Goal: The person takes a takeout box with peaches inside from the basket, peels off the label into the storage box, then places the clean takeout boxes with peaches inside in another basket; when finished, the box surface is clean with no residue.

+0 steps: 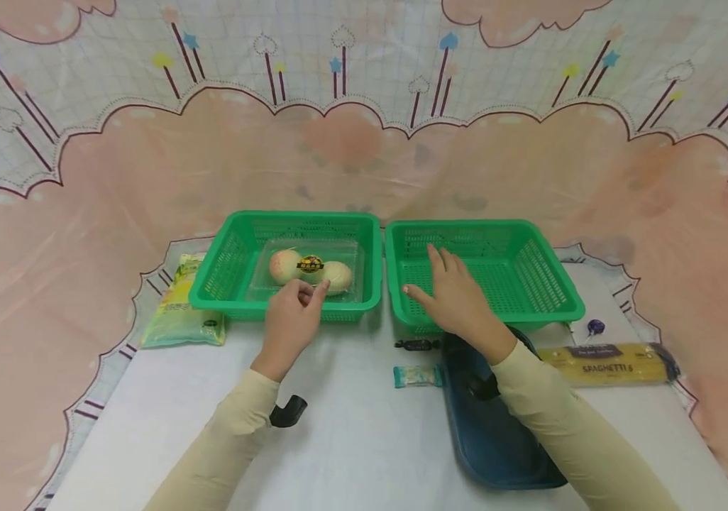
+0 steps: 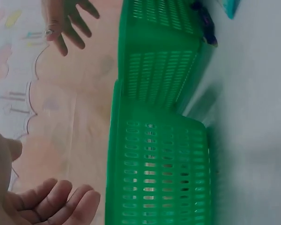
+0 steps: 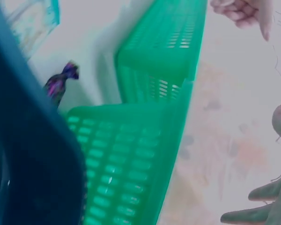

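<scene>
My left hand (image 1: 294, 319) hovers over the front rim of the left green basket (image 1: 236, 305), its fingers loosely curled and its thumb apart in the left wrist view. Nothing shows between them. Inside that basket lies a clear plastic box (image 1: 262, 284) with two pale round fruits (image 1: 337, 277) and a black label. Over the front left part of the right green basket (image 1: 498, 280), my right hand (image 1: 462, 301) is spread with straight fingers and holds nothing. No item shows in this basket.
A dark blue tray (image 1: 504, 447) lies under my right forearm. Beside it are a dark twist-wrapped candy (image 1: 417, 345) and a teal-and-white packet (image 1: 416, 376). To the right are a spaghetti pack (image 1: 607, 369) and a purple lollipop (image 1: 596, 327). A yellow-green bag (image 1: 185, 312) stands far left.
</scene>
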